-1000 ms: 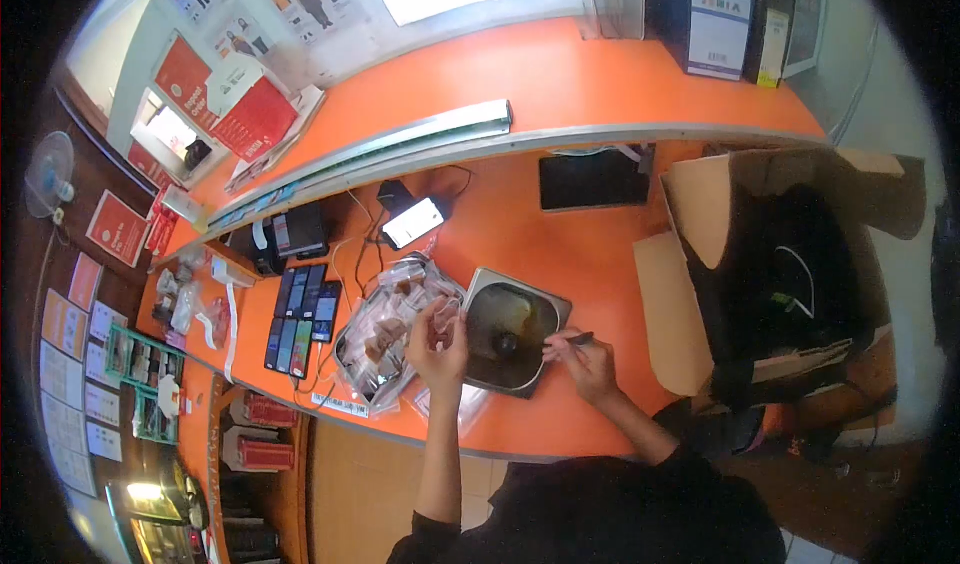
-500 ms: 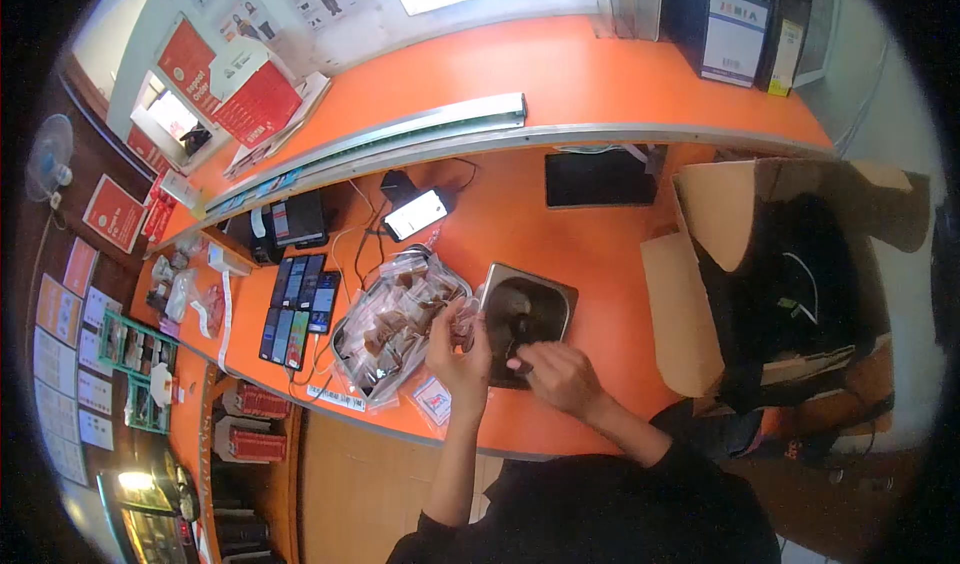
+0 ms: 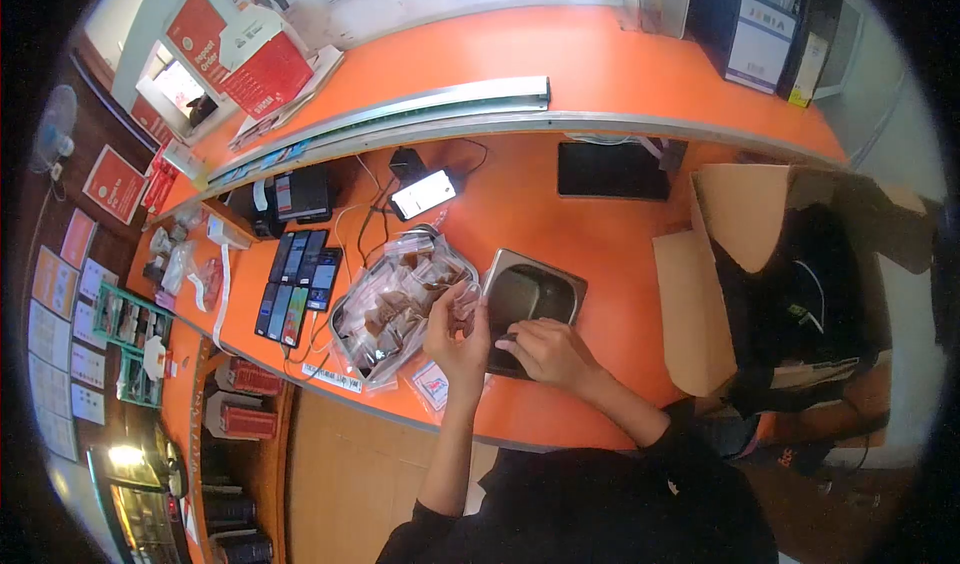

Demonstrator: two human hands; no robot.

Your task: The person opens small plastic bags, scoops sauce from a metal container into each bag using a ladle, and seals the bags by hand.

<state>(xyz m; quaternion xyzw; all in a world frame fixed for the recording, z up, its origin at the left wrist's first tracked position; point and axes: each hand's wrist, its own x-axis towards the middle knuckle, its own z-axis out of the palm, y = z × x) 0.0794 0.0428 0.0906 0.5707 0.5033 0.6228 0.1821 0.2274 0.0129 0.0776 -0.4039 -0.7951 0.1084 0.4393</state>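
My left hand (image 3: 458, 342) is raised with its fingers pinched on a small clear plastic bag (image 3: 466, 302). Beside it, my right hand (image 3: 552, 352) is closed over the near part of a rectangular metal container (image 3: 578, 299). What its fingers hold, if anything, is hidden. Dark contents, hard to make out, lie in the container. To the left of my left hand stands a metal tray (image 3: 338, 342), heaped with small clear bags (image 3: 395, 304) of something brown. A flat plastic packet with a printed label (image 3: 432, 385) lies by the counter's near edge.
Several phones (image 3: 290, 289) with cables lie left of the tray, and a lit phone (image 3: 424, 195) lies behind it. A black tablet (image 3: 612, 170) rests under the raised shelf (image 3: 440, 64). An open cardboard box (image 3: 690, 314) stands at the right. Green baskets (image 3: 130, 319) are far left.
The view has shifted slightly. My right hand has moved a little up and left over the container, closer to my left hand. My left hand still pinches the small bag.
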